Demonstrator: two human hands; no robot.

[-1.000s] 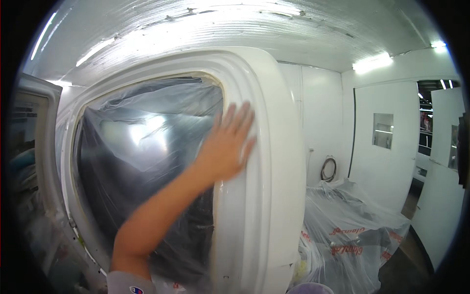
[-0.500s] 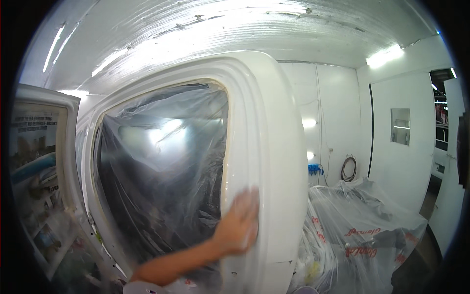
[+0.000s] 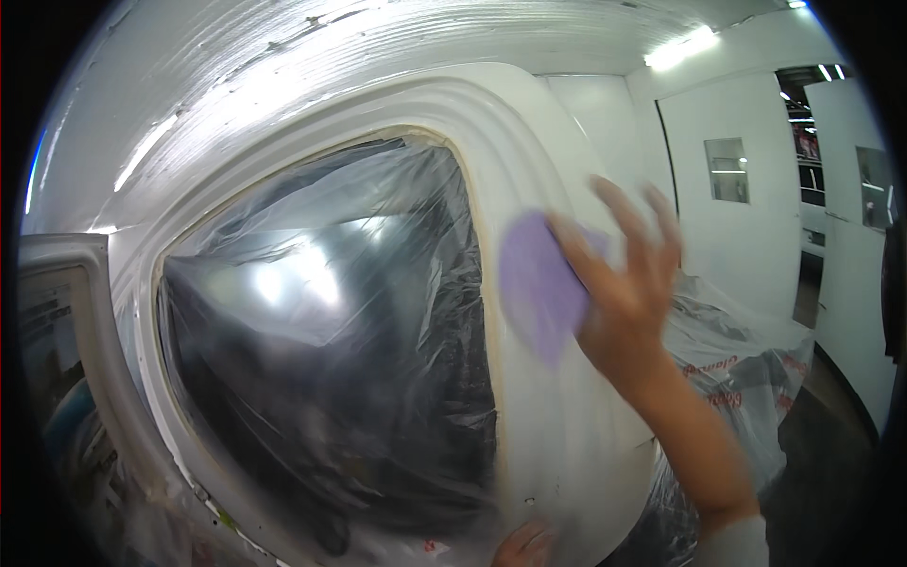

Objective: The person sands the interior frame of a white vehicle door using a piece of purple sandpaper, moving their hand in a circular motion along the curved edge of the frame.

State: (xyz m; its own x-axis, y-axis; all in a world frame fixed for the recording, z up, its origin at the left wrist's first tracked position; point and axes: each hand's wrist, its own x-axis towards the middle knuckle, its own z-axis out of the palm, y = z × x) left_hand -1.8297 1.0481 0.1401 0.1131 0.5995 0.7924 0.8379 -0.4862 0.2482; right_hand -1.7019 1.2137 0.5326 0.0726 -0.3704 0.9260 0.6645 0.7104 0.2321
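Observation:
A white vehicle body panel [image 3: 586,472] frames a window opening masked with clear plastic film [image 3: 331,378]. Over the pillar to the right of that opening, my right hand [image 3: 628,293] holds a thin purple sanding disc [image 3: 543,283], its other fingers spread and blurred by motion. The disc lies against or just off the white surface; I cannot tell which. At the bottom edge, my left hand [image 3: 525,545] is partly cut off. Its visible fingers lie against the lower panel with nothing seen in them.
An open door [image 3: 94,331] with a paper-covered window stands at the left. Plastic sheeting [image 3: 742,350] drapes a bulky thing behind the panel on the right. Farther right is a white wall with a small window [image 3: 727,170] beside an open doorway [image 3: 808,180].
My left hand has dropped from the pillar to the lower panel. My right hand has come up from the right with the purple sanding disc. The view has shifted and tilted.

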